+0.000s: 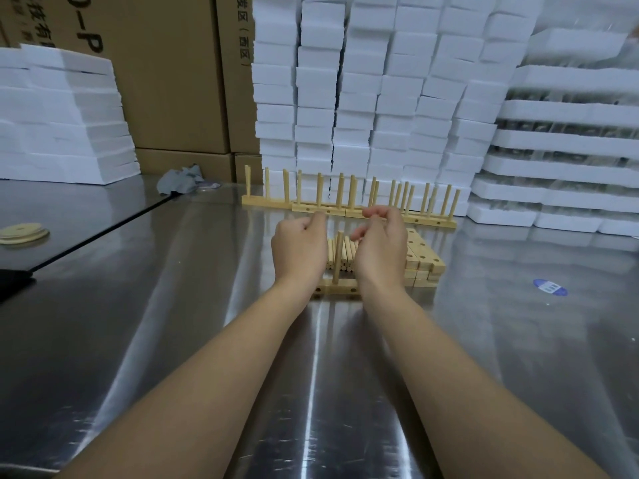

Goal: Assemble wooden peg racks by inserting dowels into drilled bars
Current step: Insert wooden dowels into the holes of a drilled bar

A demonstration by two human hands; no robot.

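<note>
Two bare forearms reach forward over a steel table (193, 340), brushed and glossy, streaked with reflections.

The left hand (299, 247) is raised with its back to the camera and its fingers curled inward. Its palm is hidden, so I cannot tell whether it holds anything. The right hand (380, 243) has loosely curled fingers, slightly blurred at the tips. Same doubt: no grip can be confirmed.

Below and between the wrists a pale wooden bar (340, 289) lies flat, square-edged, with round holes drilled in its near face. One dowel (338, 257) stands upright in it, round and smooth, rising between the two hands.

Just behind the bar, between the hands, loose dowels (345, 254) lie side by side with their cut ends facing the camera. Right of the right hand sits a stack of bars (423, 259), blocky, with dark holes on top.

Further right of the hands is a blue oval sticker (549, 287). Far left of them lie flat wooden discs (24, 233).

Beyond the fingertips stands a row of finished racks (345, 202), with many upright pegs on long bases. Left of these lies a crumpled grey cloth (179, 181).

At the back are white foam blocks (380, 98) in rough-edged stacks, and brown cardboard boxes (173, 81) with printed characters.
</note>
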